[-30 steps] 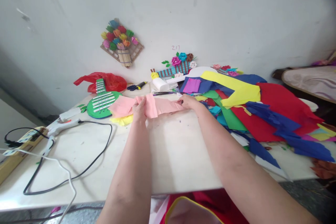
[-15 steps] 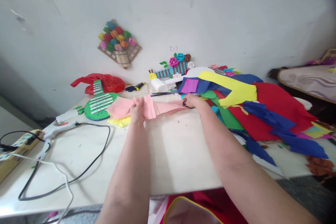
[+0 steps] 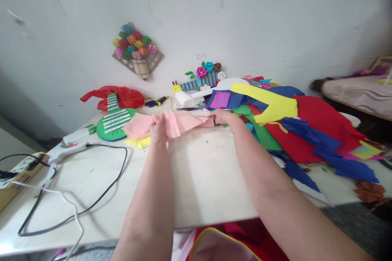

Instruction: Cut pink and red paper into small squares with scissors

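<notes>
My left hand point(image 3: 157, 129) pinches pink paper point(image 3: 177, 124) at twelve o'clock before me; my right hand point(image 3: 223, 116) is closed around a dark, mostly hidden object point(image 3: 214, 121) at the paper's three-o'clock end. A green guitar-shaped craft point(image 3: 116, 121) lies at ten o'clock, red paper point(image 3: 320, 124) at two.

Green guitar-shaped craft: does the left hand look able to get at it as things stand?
Probably yes: the green craft lies close by, mostly uncovered, though the left hand would likely first have to let go of the pink paper.
</notes>
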`<state>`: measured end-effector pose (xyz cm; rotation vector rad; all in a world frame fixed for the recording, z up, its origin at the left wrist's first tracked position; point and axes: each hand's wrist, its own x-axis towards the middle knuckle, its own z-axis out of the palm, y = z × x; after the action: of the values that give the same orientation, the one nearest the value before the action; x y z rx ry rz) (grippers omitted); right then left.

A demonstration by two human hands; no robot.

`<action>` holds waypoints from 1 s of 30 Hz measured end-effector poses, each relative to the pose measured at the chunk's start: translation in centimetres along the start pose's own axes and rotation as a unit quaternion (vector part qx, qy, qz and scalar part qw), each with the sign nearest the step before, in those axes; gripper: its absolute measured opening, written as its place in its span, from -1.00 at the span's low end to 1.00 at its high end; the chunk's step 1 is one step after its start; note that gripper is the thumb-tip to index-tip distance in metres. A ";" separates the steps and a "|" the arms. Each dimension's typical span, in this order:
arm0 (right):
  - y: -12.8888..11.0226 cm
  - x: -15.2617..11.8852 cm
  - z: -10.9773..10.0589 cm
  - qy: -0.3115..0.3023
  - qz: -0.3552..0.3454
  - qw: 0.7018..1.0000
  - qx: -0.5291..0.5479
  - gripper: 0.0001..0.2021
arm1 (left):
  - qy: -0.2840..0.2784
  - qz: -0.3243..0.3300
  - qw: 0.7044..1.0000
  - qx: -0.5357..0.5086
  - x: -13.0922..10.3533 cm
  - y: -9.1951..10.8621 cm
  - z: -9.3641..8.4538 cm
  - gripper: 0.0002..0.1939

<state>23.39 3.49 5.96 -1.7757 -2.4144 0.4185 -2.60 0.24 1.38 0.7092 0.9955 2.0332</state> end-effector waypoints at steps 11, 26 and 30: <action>1.0 0.5 -0.2 0.153 0.124 0.980 0.032 -0.58 | -0.003 -0.008 1.000 -0.009 0.1 -0.5 -0.1 -0.67; -0.6 0.8 -0.5 0.233 0.166 0.954 0.095 -0.77 | -0.063 -0.022 0.998 0.013 -0.1 -0.8 0.2 -0.60; -3.2 1.2 0.3 0.161 0.033 0.927 0.337 -0.77 | -0.077 -0.026 0.997 0.016 -0.4 -0.6 0.5 -0.60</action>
<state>19.99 3.71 6.51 -1.4642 -1.6973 0.7781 -1.73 0.36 1.06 0.8357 0.9495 1.8901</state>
